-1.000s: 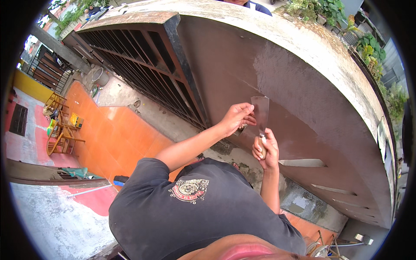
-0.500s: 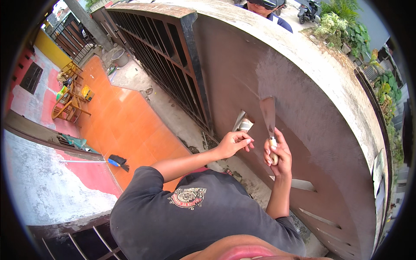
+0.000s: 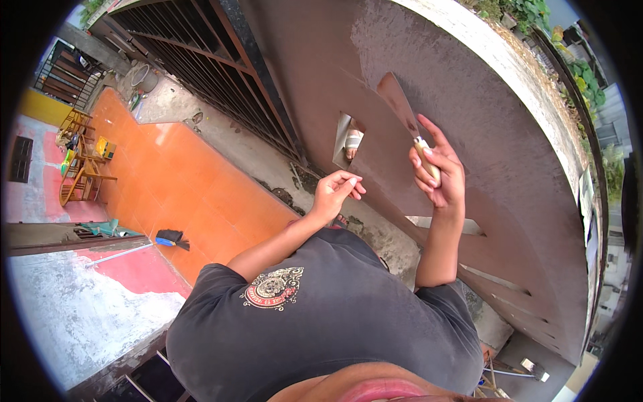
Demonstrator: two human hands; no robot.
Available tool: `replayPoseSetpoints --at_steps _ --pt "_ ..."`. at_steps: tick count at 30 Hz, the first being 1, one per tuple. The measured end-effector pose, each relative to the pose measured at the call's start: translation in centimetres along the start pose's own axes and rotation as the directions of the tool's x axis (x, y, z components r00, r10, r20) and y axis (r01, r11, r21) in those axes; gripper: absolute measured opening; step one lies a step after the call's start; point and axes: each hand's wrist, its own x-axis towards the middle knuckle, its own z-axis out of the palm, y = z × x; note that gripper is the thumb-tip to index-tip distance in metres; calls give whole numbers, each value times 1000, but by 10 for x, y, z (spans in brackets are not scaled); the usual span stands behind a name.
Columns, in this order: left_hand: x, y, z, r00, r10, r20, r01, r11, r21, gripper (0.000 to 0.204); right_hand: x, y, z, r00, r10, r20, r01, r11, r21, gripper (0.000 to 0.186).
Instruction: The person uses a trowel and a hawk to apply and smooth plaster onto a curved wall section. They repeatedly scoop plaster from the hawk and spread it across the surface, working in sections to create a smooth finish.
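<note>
- Right hand (image 3: 439, 175) wrapped around the wooden handle of a putty knife (image 3: 407, 117), fingers closed on it, index finger stretched up beside the handle.
- Putty knife blade held up flat against the brown wall (image 3: 482, 134), just right of a small rectangular opening (image 3: 348, 139) cut through it.
- Left hand (image 3: 337, 193) raised in front of the wall, lower than the opening, loosely curled with thumb and fingertips near each other; nothing visibly held.
- Both hands close together, not touching, the left one lower than the right.
- A sandalled foot seen through the opening, on the far side of the wall.
- Wall coated with a rough grey-brown layer, darker and smoother on its left part near a black barred gate (image 3: 201, 60).
- Further narrow slots (image 3: 462, 224) cut in the wall below the right forearm.
- Orange tiled floor (image 3: 181, 181) far below on the left, with a broom (image 3: 144, 242) lying at its edge and wooden chairs (image 3: 80, 167) further off.
- Dark grey shirt (image 3: 315, 321) with a round printed emblem filling the lower middle.
</note>
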Motion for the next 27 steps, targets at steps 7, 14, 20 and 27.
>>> replayPoseSetpoints --at_steps 7,14,20,27 --pt "-5 31 -1 992 112 65 -112 994 -4 19 29 58 30 996 81 -48 -87 983 -159 52" --pt "-39 67 -55 985 169 24 -171 984 53 18 -30 -15 46 987 -160 3 160 986 -35 51" --pt "-54 80 -79 984 151 98 -157 987 46 17 62 41 94 986 -161 -44 152 974 -167 48" --pt "-81 97 -122 978 182 104 -192 977 94 18 -16 30 78 981 -158 -115 133 971 -201 47"
